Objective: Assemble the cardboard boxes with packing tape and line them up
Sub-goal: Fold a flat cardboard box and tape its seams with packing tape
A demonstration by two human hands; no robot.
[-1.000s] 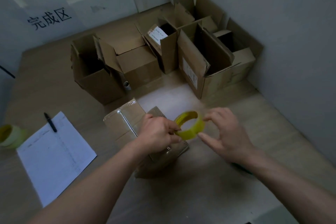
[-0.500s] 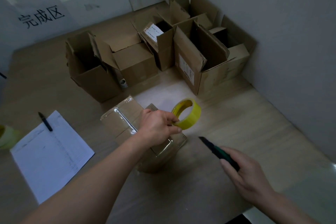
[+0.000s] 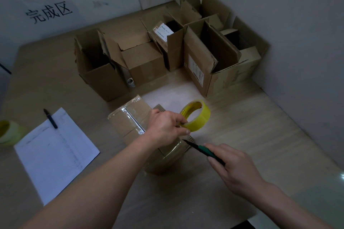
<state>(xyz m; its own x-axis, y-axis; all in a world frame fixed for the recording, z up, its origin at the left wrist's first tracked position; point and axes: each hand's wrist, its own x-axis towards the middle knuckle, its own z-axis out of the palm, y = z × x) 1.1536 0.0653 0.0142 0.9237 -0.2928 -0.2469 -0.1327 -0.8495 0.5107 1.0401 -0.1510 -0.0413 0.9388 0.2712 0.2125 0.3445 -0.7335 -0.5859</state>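
Observation:
A small cardboard box (image 3: 130,122) lies on the table in front of me, with shiny clear tape along its top seam. My left hand (image 3: 167,126) hovers over the box and pinches a yellow roll of packing tape (image 3: 196,116), held up at the box's right end. My right hand (image 3: 234,165) grips a green utility knife (image 3: 202,149) whose dark blade tip points at the box's near right corner, just under the roll. Several open cardboard boxes (image 3: 145,61) stand at the back of the table.
A white paper sheet (image 3: 55,152) with a black pen (image 3: 50,118) on it lies at the left. A second tape roll (image 3: 8,132) sits at the far left edge. Grey walls close off the right side and the back. A small tape core (image 3: 130,82) lies between two back boxes.
My right hand let go of the tape roll, dropped back, took up the green knife and has now brought its blade up toward the box corner. My left hand keeps holding the roll.

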